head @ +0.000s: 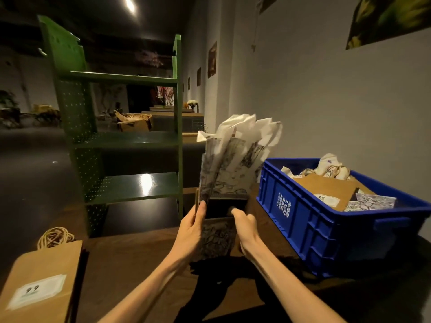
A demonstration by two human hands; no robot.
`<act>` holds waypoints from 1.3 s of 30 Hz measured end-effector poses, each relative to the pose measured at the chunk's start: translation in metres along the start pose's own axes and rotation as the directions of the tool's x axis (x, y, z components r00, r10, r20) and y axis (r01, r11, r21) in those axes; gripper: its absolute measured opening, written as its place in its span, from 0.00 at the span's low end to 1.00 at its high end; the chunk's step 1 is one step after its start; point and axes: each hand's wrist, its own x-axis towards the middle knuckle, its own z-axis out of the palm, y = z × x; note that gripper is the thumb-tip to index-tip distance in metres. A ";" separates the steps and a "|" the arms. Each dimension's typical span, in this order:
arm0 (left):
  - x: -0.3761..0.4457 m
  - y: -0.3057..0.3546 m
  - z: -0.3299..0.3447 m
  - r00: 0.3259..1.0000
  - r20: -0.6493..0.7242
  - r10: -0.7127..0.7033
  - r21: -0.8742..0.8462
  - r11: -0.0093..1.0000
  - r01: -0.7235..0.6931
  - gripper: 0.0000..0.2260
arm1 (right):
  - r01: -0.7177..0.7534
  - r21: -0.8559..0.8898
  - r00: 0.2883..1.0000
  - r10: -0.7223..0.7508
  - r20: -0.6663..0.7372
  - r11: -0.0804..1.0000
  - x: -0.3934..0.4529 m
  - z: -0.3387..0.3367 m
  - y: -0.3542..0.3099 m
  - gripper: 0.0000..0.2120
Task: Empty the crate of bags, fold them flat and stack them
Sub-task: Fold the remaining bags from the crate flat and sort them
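Now both hands, left hand (190,231) and right hand (245,226), grip the upright printed bag (227,173) between them.

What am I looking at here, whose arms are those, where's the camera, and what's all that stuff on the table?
There is no machine here. The single picture comes from a wide-angle camera worn on a person's head, looking forward and down, so the two bare arms reaching in from below are that person's own. The left hand and right hand together hold a printed paper bag upright, with white tissue paper sticking out of its top. On the brown table, to the right, stands a blue plastic crate that holds more bags. At the lower left lies a flat brown paper bag with twine handles and a white label. Behind the table stands a green metal shelf.
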 end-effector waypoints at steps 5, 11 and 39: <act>0.008 -0.004 -0.009 0.993 -0.106 -0.049 -0.114 0.993 0.037 0.12 | 0.127 0.019 0.991 -0.127 0.044 0.992 0.002 -0.001 0.007 0.42; 0.014 0.005 -0.022 0.990 -0.115 -0.079 -0.150 0.987 0.061 0.20 | 0.282 -0.106 0.957 -0.287 -0.034 0.954 0.002 -0.007 0.002 0.22; 0.016 -0.010 -0.004 0.896 -0.371 0.243 0.140 0.969 -0.204 0.12 | 0.360 -0.243 0.925 -0.379 -0.037 0.901 -0.012 0.008 0.034 0.27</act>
